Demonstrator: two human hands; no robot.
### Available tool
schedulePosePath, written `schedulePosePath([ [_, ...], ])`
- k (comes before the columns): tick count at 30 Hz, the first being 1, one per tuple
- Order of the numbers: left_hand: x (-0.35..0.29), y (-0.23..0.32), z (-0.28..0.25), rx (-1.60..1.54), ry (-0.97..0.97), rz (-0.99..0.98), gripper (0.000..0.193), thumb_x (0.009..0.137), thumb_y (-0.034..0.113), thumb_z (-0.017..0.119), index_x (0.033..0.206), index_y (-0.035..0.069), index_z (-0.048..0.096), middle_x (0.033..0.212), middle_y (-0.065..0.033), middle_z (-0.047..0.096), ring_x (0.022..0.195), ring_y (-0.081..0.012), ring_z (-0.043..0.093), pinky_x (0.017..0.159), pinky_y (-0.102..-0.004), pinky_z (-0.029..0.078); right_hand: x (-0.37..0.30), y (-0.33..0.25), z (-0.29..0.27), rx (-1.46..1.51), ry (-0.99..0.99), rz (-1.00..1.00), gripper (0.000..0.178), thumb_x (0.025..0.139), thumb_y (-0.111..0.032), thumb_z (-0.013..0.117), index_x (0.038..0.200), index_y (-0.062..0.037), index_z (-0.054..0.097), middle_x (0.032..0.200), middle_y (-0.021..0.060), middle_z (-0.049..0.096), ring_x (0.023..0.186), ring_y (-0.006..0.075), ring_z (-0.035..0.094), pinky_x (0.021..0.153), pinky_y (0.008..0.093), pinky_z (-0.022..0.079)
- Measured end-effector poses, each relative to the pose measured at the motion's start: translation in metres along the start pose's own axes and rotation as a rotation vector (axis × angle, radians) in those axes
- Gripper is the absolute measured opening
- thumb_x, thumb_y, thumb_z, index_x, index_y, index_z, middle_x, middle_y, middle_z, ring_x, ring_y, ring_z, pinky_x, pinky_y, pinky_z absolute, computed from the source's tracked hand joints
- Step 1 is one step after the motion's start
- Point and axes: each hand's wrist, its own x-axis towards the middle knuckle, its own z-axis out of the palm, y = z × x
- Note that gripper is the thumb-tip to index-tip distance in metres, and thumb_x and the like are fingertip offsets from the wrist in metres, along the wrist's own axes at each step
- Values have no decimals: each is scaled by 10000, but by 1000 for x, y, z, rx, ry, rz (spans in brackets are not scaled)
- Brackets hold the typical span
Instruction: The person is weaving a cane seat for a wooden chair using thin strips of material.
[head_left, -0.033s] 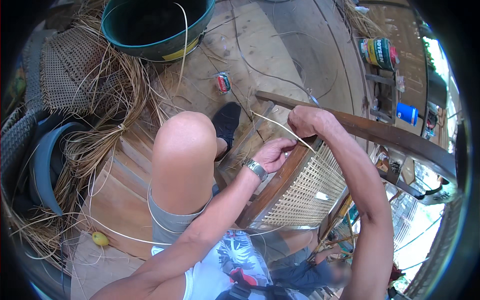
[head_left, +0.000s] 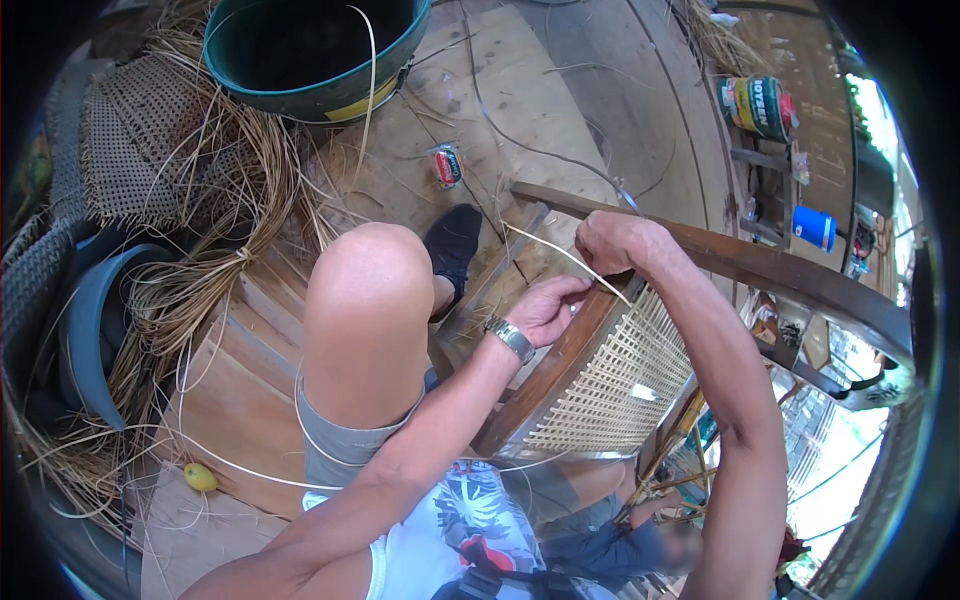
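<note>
My right hand [head_left: 612, 243] is curled closed at the upper end of a wooden chair frame [head_left: 560, 372]; what its fingers hold is hidden. Just below it, my left hand [head_left: 545, 308] reaches the frame's left edge, thumb and fingers drawn together on something too small to make out. A pale cane strand [head_left: 563, 252] arches past both hands, one end entering the woven cane panel [head_left: 610, 385] and the other sticking out to the upper left. The panel fills the frame with an open lattice and lies under my right forearm.
A dark curved wooden rail [head_left: 780, 262] extends right beyond my right arm. Bundled cane strands [head_left: 215, 270] and a green-rimmed tub [head_left: 320, 105] lie to the far left and far side. A small can [head_left: 447, 166] and a yellow-green fruit [head_left: 200, 478] rest on the boards. Another person's legs [head_left: 590, 490] show below the panel.
</note>
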Motion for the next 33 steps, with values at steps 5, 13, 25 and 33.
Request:
schedulePosePath([
  [5, -6, -7, -14, -215, -118, 56, 264, 953, 47, 543, 1207, -24, 546, 1181, -174, 650, 1130, -242, 623, 1038, -367, 484, -2, 1, 0, 75, 22, 19, 185, 763, -151, 627, 857, -54, 754, 893, 183, 711, 856, 345, 696, 736, 405, 551],
  [13, -5, -20, -16, -145, -210, 94, 488, 964, 39, 567, 1411, -9, 377, 1332, -142, 565, 1245, -212, 554, 1089, -351, 439, -3, 1, -1, 133, 36, 14, 181, 754, -139, 648, 880, -62, 753, 903, 181, 711, 859, 355, 690, 743, 409, 550],
  [25, -1, -25, -2, -18, -185, 125, 387, 966, 120, 627, 1329, 78, 498, 1231, -55, 622, 1094, -150, 631, 926, -323, 546, -3, -1, -3, 173, 16, 14, 215, 753, -124, 666, 948, -81, 746, 918, 170, 718, 883, 337, 690, 765, 403, 548],
  [33, 7, -10, 1, 263, -91, 244, 409, 902, 21, 661, 1270, 65, 488, 1060, -45, 651, 921, -126, 646, 805, -262, 538, -5, 5, 5, 229, 114, -46, 193, 746, -97, 664, 922, -63, 735, 881, 164, 717, 843, 333, 690, 741, 397, 546],
])
